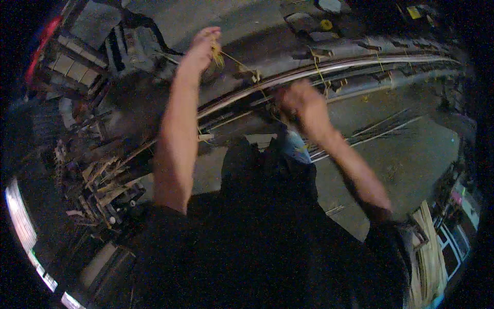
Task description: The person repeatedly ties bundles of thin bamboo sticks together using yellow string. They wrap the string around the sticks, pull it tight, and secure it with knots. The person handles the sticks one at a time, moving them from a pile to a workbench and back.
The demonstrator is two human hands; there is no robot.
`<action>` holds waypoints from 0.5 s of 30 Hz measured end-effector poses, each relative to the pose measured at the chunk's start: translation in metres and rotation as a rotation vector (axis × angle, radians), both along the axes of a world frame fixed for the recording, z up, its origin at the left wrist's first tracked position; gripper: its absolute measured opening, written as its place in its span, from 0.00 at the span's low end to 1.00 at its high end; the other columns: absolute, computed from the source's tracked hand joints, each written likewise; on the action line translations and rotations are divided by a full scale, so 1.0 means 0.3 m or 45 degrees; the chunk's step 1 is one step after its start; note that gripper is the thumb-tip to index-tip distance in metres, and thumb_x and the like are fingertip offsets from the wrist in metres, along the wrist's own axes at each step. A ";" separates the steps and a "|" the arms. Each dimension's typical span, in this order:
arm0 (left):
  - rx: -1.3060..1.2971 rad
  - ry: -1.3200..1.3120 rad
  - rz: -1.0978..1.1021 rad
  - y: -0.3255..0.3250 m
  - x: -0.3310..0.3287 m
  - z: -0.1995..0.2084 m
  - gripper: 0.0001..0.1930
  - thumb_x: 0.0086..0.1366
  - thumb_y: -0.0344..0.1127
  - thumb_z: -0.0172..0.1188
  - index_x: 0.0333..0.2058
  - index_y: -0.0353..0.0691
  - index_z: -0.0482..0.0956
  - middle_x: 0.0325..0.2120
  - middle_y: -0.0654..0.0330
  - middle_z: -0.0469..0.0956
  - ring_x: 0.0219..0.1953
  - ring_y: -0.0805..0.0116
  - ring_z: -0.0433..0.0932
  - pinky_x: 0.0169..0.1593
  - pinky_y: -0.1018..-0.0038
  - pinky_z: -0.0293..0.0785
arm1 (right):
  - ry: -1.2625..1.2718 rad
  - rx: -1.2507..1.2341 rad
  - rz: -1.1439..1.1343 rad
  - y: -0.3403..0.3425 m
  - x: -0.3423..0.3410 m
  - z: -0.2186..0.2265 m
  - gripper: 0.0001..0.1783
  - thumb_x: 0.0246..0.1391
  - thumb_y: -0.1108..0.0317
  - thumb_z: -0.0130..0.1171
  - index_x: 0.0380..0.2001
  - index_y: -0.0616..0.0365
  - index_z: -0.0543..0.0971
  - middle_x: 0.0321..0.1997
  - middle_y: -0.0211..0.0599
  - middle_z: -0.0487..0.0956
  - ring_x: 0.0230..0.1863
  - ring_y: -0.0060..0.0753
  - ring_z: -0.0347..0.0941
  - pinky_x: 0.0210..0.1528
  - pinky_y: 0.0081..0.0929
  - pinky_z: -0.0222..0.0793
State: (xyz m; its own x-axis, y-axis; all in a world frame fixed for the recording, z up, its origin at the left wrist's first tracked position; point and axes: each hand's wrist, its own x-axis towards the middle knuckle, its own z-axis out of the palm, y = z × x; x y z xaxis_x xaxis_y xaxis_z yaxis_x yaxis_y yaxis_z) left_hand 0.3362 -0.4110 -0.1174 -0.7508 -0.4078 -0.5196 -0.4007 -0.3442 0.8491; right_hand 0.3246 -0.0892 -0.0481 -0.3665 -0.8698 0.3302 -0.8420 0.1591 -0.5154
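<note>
Bundle [303, 73]: in the head view, long slim bars, some shiny, lie side by side in a line that runs across in front of the person.
Yellow cord [218, 55]: gathered strands hang at the left hand, beyond the bundle; one length runs taut-looking from there down to the bundle's far edge.
Left hand [203, 49]: raised on the far side of the bundle, fingers closed round the cord.
Right hand [303, 105]: over the near edge of the bundle, fingers curled, blurred; I cannot tell whether they grasp anything.
Ties [319, 69]: thin yellow loops cross the bundle to the right of the right hand.
Thin rods [383, 131]: on the floor [422, 147], on the near side of the bundle, toward its right.
Scrap wood [105, 188]: a jumbled heap near the bundle's left end.
Pale boards [429, 252]: well apart from the bundle, on its near side, far right.
</note>
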 end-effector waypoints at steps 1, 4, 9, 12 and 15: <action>-0.016 0.075 -0.075 -0.108 0.021 -0.006 0.17 0.61 0.39 0.60 0.48 0.44 0.73 0.34 0.62 0.73 0.36 0.69 0.74 0.45 0.70 0.72 | 0.196 0.058 -0.197 -0.066 -0.046 0.006 0.15 0.36 0.72 0.62 0.33 0.52 0.78 0.32 0.39 0.77 0.40 0.43 0.74 0.42 0.36 0.71; -0.718 0.006 -0.444 -0.316 0.084 -0.122 0.29 0.57 0.41 0.64 0.56 0.42 0.67 0.51 0.55 0.72 0.55 0.58 0.69 0.59 0.66 0.64 | 0.372 0.582 -0.068 -0.151 -0.096 -0.149 0.12 0.39 0.71 0.62 0.32 0.52 0.79 0.31 0.37 0.77 0.38 0.43 0.74 0.40 0.37 0.72; -1.098 0.140 -0.379 -0.238 0.087 -0.059 0.29 0.57 0.44 0.63 0.55 0.40 0.69 0.51 0.48 0.74 0.56 0.53 0.70 0.57 0.63 0.66 | 0.125 0.414 -0.216 -0.249 0.071 0.067 0.07 0.50 0.65 0.58 0.33 0.52 0.80 0.33 0.40 0.80 0.34 0.48 0.76 0.34 0.41 0.72; -1.123 0.377 -0.524 -0.158 0.142 0.005 0.24 0.59 0.44 0.61 0.52 0.41 0.73 0.46 0.49 0.77 0.52 0.55 0.74 0.53 0.63 0.70 | 0.016 0.801 -0.236 -0.274 -0.003 -0.034 0.08 0.52 0.68 0.57 0.35 0.56 0.79 0.34 0.43 0.79 0.34 0.48 0.77 0.35 0.37 0.71; -0.908 0.519 -0.415 -0.192 0.366 0.102 0.19 0.63 0.42 0.58 0.50 0.42 0.75 0.45 0.52 0.78 0.48 0.59 0.77 0.51 0.67 0.71 | -0.108 0.204 -0.690 -0.113 0.130 0.200 0.07 0.55 0.69 0.55 0.34 0.60 0.79 0.30 0.41 0.79 0.31 0.33 0.76 0.37 0.29 0.71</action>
State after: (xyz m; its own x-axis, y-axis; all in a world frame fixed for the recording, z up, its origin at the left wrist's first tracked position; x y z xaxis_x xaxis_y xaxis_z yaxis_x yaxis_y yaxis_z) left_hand 0.4460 -0.4684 -0.0866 -0.9577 -0.2658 0.1105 -0.0054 0.4005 0.9163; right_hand 0.3635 -0.1231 0.0119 -0.7937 -0.5870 0.1594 -0.5750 0.6387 -0.5113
